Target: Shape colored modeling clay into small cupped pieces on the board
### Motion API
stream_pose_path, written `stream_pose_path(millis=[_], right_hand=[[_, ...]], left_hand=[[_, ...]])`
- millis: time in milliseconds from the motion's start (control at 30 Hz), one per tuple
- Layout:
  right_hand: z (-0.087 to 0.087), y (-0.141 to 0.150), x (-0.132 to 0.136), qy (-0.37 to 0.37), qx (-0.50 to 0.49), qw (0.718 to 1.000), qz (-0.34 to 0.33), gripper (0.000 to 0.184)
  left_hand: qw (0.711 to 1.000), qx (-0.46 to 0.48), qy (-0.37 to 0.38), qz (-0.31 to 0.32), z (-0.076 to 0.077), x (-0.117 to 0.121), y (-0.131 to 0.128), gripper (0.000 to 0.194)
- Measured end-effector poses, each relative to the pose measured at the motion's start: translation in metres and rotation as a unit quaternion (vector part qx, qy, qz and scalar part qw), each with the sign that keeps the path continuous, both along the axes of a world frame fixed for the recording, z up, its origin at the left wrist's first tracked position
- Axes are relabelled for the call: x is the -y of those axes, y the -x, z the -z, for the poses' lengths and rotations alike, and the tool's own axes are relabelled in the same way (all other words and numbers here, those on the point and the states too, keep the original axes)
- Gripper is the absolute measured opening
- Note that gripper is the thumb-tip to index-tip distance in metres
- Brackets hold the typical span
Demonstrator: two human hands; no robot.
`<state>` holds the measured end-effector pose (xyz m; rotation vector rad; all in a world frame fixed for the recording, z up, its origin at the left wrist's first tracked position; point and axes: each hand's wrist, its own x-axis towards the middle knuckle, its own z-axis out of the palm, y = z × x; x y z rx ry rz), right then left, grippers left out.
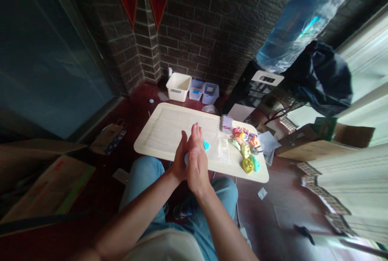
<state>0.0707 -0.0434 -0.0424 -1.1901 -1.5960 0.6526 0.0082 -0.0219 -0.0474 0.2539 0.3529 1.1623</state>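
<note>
My left hand (181, 153) and my right hand (197, 160) are pressed palm to palm above the near edge of a small cream table (140, 143). Their fingers are stretched out and point away from me. A bit of dull blue modelling clay (186, 159) shows between the palms; most of it is hidden. Just beyond my right hand, a small bright blue clay piece (206, 145) lies on the clear bubble-textured mat (166, 127). At the table's right side are yellow clay (247, 165), turquoise clay (256, 163) and a pile of colourful small packets (242, 134).
A white bin (178, 87) and two clear boxes (210, 92) stand by the brick wall. A water dispenser (251, 87) with a wrapped blue bottle (298, 30) is behind the table's right end. Cardboard boxes (321, 141) sit at right, a paper bag (106, 138) at left.
</note>
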Motion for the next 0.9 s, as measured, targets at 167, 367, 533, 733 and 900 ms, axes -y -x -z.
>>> stream_pose_path(millis=[167, 367, 533, 733, 900], right_hand=[[-0.006, 0.002, 0.002, 0.015, 0.035, 0.999, -0.013, 0.058], [0.002, -0.007, -0.011, 0.042, 0.013, 0.998, 0.034, 0.058], [0.000, -0.032, -0.032, 0.061, -0.072, 0.989, 0.117, 0.057], [-0.019, -0.024, -0.018, 0.075, -0.034, 0.996, 0.030, 0.055], [-0.017, -0.012, -0.013, 0.086, -0.088, 0.990, 0.072, 0.044]], left_hand=[[1.000, 0.009, 0.000, -0.015, -0.006, -0.004, 0.003, 0.058], [1.000, -0.018, -0.025, 0.003, -0.002, -0.004, 0.001, 0.049], [0.993, -0.110, -0.042, 0.032, 0.003, 0.008, -0.005, 0.026], [0.996, -0.084, -0.023, 0.031, -0.007, 0.007, -0.003, 0.038], [0.995, -0.005, 0.091, 0.026, -0.015, -0.004, 0.010, 0.049]])
